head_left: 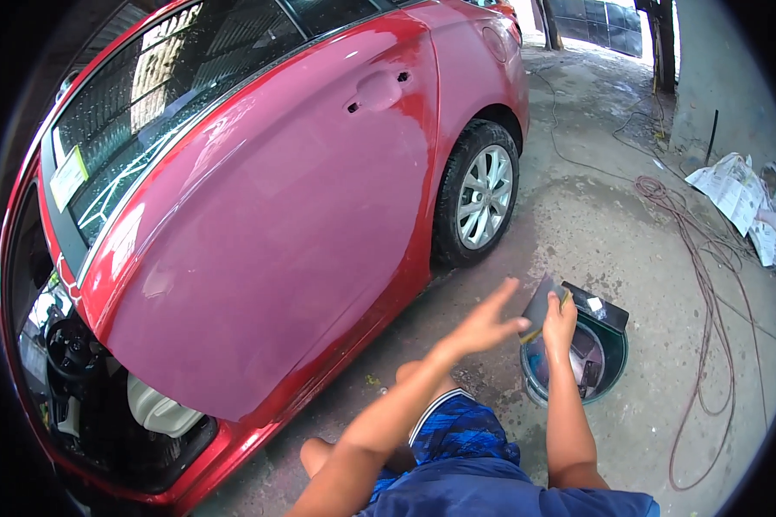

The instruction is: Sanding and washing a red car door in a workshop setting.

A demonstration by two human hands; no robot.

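Over the near left rim of a dark green bucket (616, 362), my right hand (562, 320) grips a dark grey piece of sandpaper (539, 303) with a yellowish edge. My left hand (489, 326) is just left of the sandpaper, its fingers stretched out and apart, holding nothing. Whether its fingertips touch the sheet I cannot tell. To the left stands a red car; its rear door (276, 207) is dull and pinkish over most of the panel, with glossy red at the edges. Two dark holes show at the door's handle recess (379, 90).
A black flat piece (608, 312) with a small white bit lies across the bucket's far side. The car's rear wheel (483, 191) stands beyond my hands. A reddish hose (707, 302) lies coiled on the concrete at right, near newspaper sheets (733, 189) by the wall.
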